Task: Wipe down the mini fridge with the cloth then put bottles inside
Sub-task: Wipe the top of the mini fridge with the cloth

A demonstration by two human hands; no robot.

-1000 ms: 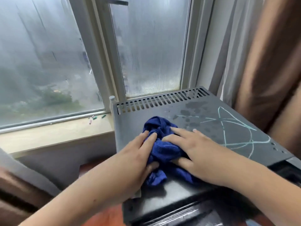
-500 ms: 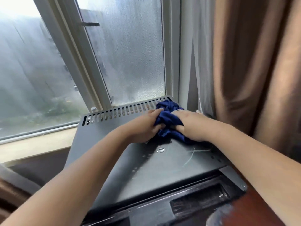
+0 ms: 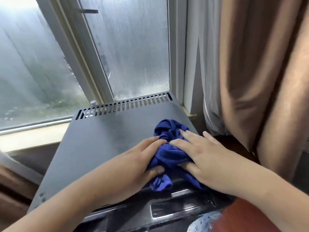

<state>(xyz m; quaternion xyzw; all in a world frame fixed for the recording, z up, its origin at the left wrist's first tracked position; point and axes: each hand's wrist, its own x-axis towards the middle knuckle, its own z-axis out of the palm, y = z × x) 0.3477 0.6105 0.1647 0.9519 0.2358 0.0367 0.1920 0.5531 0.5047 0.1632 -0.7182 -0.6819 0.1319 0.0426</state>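
Observation:
A bunched blue cloth (image 3: 168,148) lies on the dark grey top of the mini fridge (image 3: 100,141), near its front right corner. My left hand (image 3: 133,164) presses on the cloth's left side, thumb tucked under its lower fold. My right hand (image 3: 200,158) lies flat over the cloth's right side, fingers spread. A tail of the cloth hangs over the fridge's glossy black front edge (image 3: 167,210). A row of vent slots (image 3: 123,104) runs along the back of the top. No bottles are in view.
A fogged window (image 3: 130,47) and pale sill (image 3: 33,136) stand right behind the fridge. A white sheer and a brown curtain (image 3: 260,72) hang close at the right. Reddish-brown floor (image 3: 247,216) shows at the lower right.
Both hands have drawn the cloth back from the rear right corner by the vents toward the front edge of the fridge top. The chalky marks and wet spots seen earlier no longer show.

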